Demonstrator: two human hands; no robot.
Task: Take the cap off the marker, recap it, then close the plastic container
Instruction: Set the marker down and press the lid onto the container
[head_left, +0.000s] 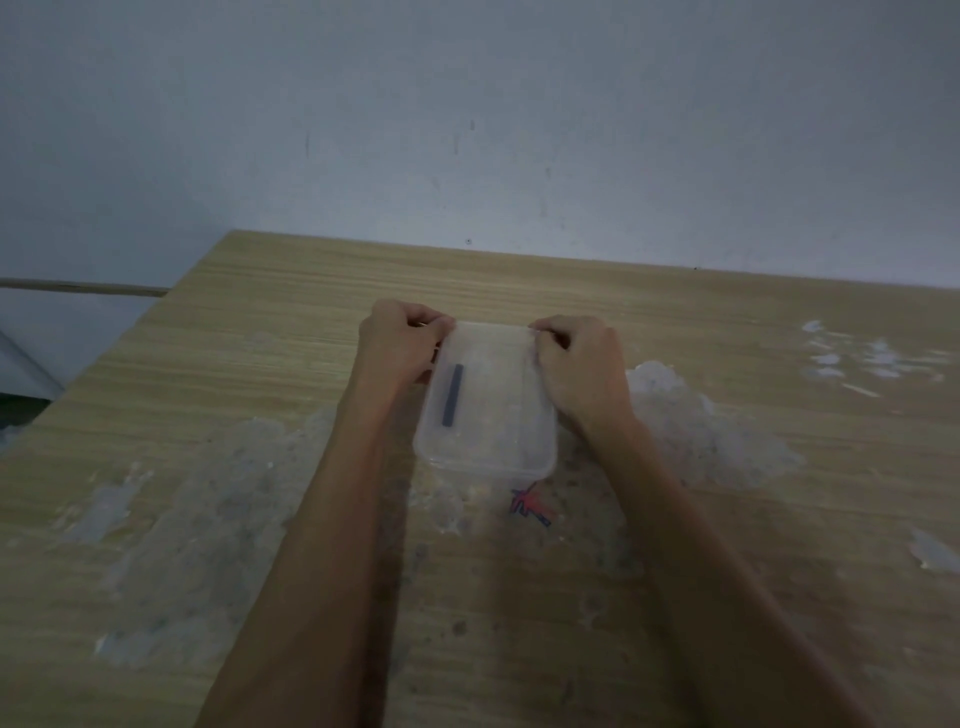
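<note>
A clear rectangular plastic container (493, 441) sits on the wooden table (260, 364) in the middle of the view, with its translucent lid lying on top. A dark marker (452, 396) lies lengthwise inside, near the left wall. My left hand (400, 345) pinches the far left corner of the container. My right hand (576, 364) pinches the far right corner. The fingers of both hands curl over the far rim. Whether the lid is fully seated cannot be told.
The tabletop is worn, with pale scraped patches and a red and blue scribble (530, 506) just in front of the container. A grey wall (467, 130) rises behind the table's far edge. The table's left edge runs diagonally at the left.
</note>
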